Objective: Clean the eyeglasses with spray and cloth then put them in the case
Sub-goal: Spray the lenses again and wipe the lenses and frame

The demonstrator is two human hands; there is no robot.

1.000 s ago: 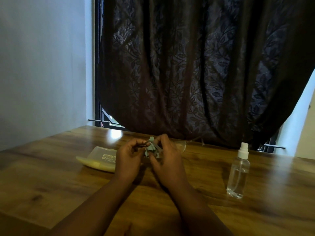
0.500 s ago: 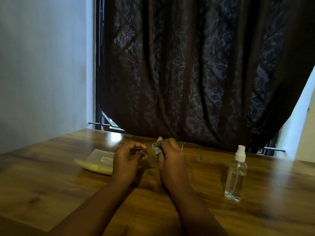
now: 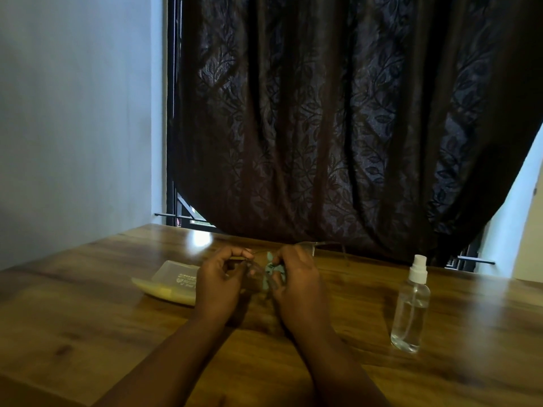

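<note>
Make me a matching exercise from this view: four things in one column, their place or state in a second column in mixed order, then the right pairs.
Things:
1. spray bottle
2. cloth
3. case
4. eyeglasses

Places or states:
A. bunched in the right hand
B. lying on the table, left of the left hand
C. standing upright on the table, right of both hands
D. held between the two hands above the table

Pairs: 1-C, 2-A, 3-B, 4-D
</note>
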